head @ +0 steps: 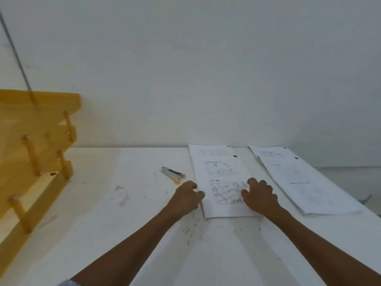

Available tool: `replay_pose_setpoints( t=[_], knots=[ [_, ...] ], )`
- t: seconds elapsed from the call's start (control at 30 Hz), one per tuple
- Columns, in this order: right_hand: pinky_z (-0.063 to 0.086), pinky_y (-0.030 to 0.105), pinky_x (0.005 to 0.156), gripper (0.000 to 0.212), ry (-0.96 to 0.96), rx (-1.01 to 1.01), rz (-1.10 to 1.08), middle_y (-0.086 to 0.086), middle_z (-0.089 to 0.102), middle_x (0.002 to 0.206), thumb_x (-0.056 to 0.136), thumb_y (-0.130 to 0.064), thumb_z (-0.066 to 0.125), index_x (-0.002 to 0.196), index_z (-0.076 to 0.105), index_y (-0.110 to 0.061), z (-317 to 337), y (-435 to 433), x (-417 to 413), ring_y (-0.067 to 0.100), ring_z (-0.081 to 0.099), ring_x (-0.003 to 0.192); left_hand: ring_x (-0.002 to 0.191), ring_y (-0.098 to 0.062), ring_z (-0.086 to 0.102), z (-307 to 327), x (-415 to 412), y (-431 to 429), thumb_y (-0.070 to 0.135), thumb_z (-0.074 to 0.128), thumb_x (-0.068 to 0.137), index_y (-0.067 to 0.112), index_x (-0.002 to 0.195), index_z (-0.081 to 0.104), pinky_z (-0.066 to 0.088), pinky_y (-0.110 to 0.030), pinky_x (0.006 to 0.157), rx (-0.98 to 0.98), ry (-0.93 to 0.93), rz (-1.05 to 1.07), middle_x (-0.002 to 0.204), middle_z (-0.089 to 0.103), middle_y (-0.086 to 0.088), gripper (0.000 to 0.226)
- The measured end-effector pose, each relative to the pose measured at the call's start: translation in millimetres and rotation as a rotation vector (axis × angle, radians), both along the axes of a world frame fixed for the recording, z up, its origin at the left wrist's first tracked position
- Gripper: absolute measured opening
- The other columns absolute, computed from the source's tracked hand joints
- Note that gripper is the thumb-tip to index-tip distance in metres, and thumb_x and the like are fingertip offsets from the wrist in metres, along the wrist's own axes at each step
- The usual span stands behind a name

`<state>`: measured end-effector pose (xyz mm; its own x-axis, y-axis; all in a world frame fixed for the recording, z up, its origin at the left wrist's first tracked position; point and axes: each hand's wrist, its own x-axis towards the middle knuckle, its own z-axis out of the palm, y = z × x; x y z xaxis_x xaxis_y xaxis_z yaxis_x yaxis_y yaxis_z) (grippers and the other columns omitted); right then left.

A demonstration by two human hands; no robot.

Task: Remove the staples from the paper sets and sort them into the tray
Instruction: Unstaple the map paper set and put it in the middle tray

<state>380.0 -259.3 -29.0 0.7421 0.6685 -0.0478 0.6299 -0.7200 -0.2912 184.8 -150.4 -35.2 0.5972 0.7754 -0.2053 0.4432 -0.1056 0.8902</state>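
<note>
A stapled paper set [221,168] with printed text and a diagram lies flat on the white table [123,234] in front of me. My left hand [186,198] holds its left edge, thumb on top of the sheet and fingers curled. At the right edge, my right hand [259,196] grips the same way, its thumb lying on the diagram. A silver staple remover [173,174] with orange tips lies on the table just left of the paper, untouched. The wooden tiered tray [35,162] stands at the far left.
A second stack of paper sets [299,178] lies at an angle to the right, close to the table's right edge. A white wall runs right behind the table. Small dark specks dot the table in front of the paper.
</note>
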Motion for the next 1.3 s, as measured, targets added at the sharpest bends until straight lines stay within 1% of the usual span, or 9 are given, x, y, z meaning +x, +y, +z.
replay_pose_setpoints(
  t=[0.1, 0.2, 0.3, 0.47, 0.63, 0.83, 0.97, 1.13, 1.3],
  knots=[
    [0.036, 0.045, 0.107, 0.047, 0.005, -0.048, -0.044, 0.015, 0.046, 0.139, 0.100, -0.041, 0.047, 0.139, 0.043, -0.014, -5, -2, 20, 0.034, 0.042, 0.132, 0.112, -0.031, 0.066, -5, 22, 2, 0.027, 0.065, 0.097, 0.012, 0.117, 0.048, 0.053, -0.040, 0.097, 0.089, 0.063, 0.016, 0.124, 0.062, -0.013, 0.031],
    [0.038, 0.044, 0.105, 0.050, 0.009, -0.055, -0.039, 0.014, 0.049, 0.137, 0.099, -0.044, 0.051, 0.137, 0.043, -0.012, -7, -2, 32, 0.035, 0.042, 0.132, 0.103, -0.030, 0.065, -12, 32, 6, 0.021, 0.068, 0.093, 0.014, 0.105, 0.042, 0.055, -0.043, 0.093, 0.159, 0.144, 0.049, 0.123, 0.061, -0.016, 0.029],
    [0.042, 0.040, 0.101, 0.049, 0.074, 0.006, -0.041, 0.017, 0.051, 0.133, 0.096, -0.038, 0.060, 0.132, 0.047, -0.007, -6, 2, 45, 0.037, 0.047, 0.127, 0.093, -0.022, 0.054, -16, 37, 8, 0.015, 0.069, 0.091, 0.013, 0.103, 0.041, 0.049, -0.028, 0.070, 0.222, 0.198, 0.049, 0.111, 0.057, -0.010, 0.030],
    [0.034, 0.031, 0.064, 0.029, 0.264, 0.131, -0.052, 0.008, 0.052, 0.089, 0.087, -0.023, 0.072, 0.091, 0.048, -0.006, 3, 6, 56, 0.026, 0.049, 0.084, 0.087, -0.023, 0.052, -21, 43, 7, 0.010, 0.065, 0.089, 0.004, 0.110, 0.054, 0.037, -0.024, 0.059, 0.326, 0.276, 0.049, 0.117, 0.060, -0.014, 0.025],
    [0.033, 0.030, 0.064, 0.035, 0.385, 0.158, -0.084, 0.006, 0.043, 0.077, 0.084, -0.013, 0.075, 0.078, 0.042, -0.009, 7, 13, 63, 0.022, 0.043, 0.070, 0.082, -0.026, 0.053, -24, 44, 3, 0.008, 0.063, 0.091, -0.002, 0.114, 0.054, 0.030, -0.019, 0.050, 0.365, 0.275, 0.069, 0.115, 0.061, -0.020, 0.027],
    [0.041, 0.034, 0.075, 0.032, 0.344, 0.108, -0.109, 0.009, 0.052, 0.085, 0.080, -0.016, 0.079, 0.078, 0.048, -0.007, 4, 20, 63, 0.030, 0.052, 0.087, 0.083, -0.025, 0.052, -23, 44, 0, 0.008, 0.064, 0.093, -0.001, 0.121, 0.050, 0.026, -0.017, 0.049, 0.384, 0.267, 0.091, 0.120, 0.058, -0.019, 0.032],
    [0.042, 0.031, 0.076, 0.066, 0.348, 0.089, -0.123, 0.014, 0.052, 0.098, 0.081, -0.022, 0.083, 0.124, 0.045, 0.010, 5, 23, 60, 0.024, 0.050, 0.086, 0.085, -0.025, 0.055, -24, 44, 1, 0.008, 0.066, 0.092, 0.000, 0.125, 0.048, 0.031, -0.015, 0.050, 0.356, 0.222, 0.110, 0.121, 0.058, -0.019, 0.038],
    [0.052, 0.040, 0.088, 0.079, 0.526, 0.156, -0.150, 0.021, 0.047, 0.132, 0.074, -0.016, 0.090, 0.133, 0.042, 0.007, 11, 18, 66, 0.034, 0.055, 0.110, 0.089, -0.024, 0.057, -22, 42, 0, 0.012, 0.071, 0.091, 0.000, 0.127, 0.047, 0.039, -0.020, 0.057, 0.302, 0.171, 0.132, 0.124, 0.058, -0.019, 0.044],
    [0.059, 0.045, 0.077, 0.048, 0.726, 0.225, -0.214, 0.022, 0.062, 0.118, 0.077, -0.004, 0.085, 0.112, 0.054, 0.000, 23, 3, 73, 0.034, 0.065, 0.094, 0.094, -0.024, 0.060, -20, 38, 2, 0.013, 0.076, 0.088, -0.001, 0.126, 0.047, 0.043, -0.024, 0.066, 0.249, 0.108, 0.121, 0.122, 0.059, -0.018, 0.049]
  ],
)
